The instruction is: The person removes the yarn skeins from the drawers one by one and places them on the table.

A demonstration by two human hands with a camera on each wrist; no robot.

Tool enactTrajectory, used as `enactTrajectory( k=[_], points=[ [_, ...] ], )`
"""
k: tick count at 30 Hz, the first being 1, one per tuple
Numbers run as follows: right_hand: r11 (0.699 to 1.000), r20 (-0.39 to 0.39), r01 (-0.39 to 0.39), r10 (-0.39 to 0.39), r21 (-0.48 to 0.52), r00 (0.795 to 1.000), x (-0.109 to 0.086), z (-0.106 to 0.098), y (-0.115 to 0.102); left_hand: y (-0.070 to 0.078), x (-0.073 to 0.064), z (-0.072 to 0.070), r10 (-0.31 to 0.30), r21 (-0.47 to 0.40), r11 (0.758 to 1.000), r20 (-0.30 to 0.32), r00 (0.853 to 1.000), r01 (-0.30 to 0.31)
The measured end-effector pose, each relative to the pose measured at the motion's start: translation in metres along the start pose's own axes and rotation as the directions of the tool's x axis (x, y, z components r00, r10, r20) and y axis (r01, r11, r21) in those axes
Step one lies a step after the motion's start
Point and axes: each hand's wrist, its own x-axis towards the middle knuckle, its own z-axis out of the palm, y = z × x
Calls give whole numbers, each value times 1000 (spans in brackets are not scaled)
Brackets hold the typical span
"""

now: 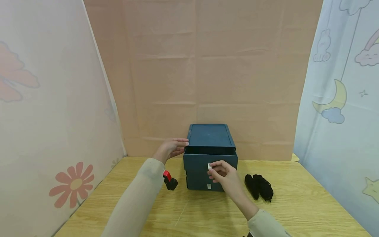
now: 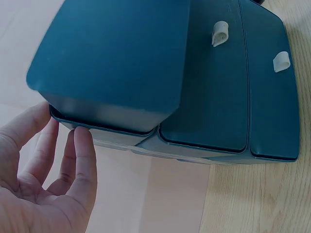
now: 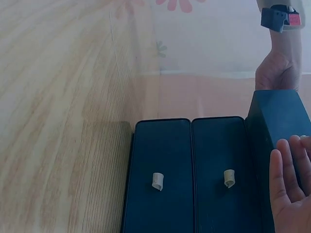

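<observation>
Three dark blue drawers, stacked in one cabinet [image 1: 209, 135], and I have them square in my feed: the cabinet stands at the middle of the counter [image 1: 299, 200], close to its back edge. Top drawer [image 1: 193, 162] is part-way out, a dark gap showing behind its front! Below it, the middle drawer [image 3: 218, 145] and the bottom drawer [image 3: 163, 143] sit flush, each with its own pale tab.

On the drawer front I see the right hand [image 1: 225, 174], thumb and forefinger together, pinching the white tab [image 1: 209, 166]; from the right wrist camera I get the other fingers stretched out straight. Over on the cabinet's left side, the left hand [image 1: 171, 148] has its fingers apart and extended, tips touching the frame's edge just beside the top drawer.

Scanning along the counter, I pick up two black bundles [image 1: 263, 187] lying side by side, right of the cabinet and well in from the right edge. A small black and red camera [image 1: 168, 180] juts from the left sleeve [image 1: 139, 194]. Behind it all, past the back edge, hangs a creased tan sheet [image 1: 213, 72].
</observation>
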Motion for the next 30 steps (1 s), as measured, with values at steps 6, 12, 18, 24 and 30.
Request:
enactTrajectory(
  k=[6, 12, 18, 24, 30],
  points=[
    [999, -17, 49, -49, 1, 999, 14, 1, 12, -1, 0, 0, 6, 19, 1000, 2, 1000, -6],
    [999, -49, 49, -48, 20, 998, 24, 1, 14, 1, 3, 1, -12, -2, 1000, -6, 1000, 12],
    [1000, -81, 18, -18, 6, 997, 32, -1, 18, 1, 6, 4, -40, -30, 999, -6, 999, 39],
    [1000, -94, 10, -8, 26, 996, 36, -4, 23, -3, 2, 7, 2, -11, 1000, 6, 1000, -1],
    [999, -111, 10, -5, 45, 994, 38, -5, 25, -3, 1, 9, 9, -6, 1000, 18, 1000, -9]
  ],
)
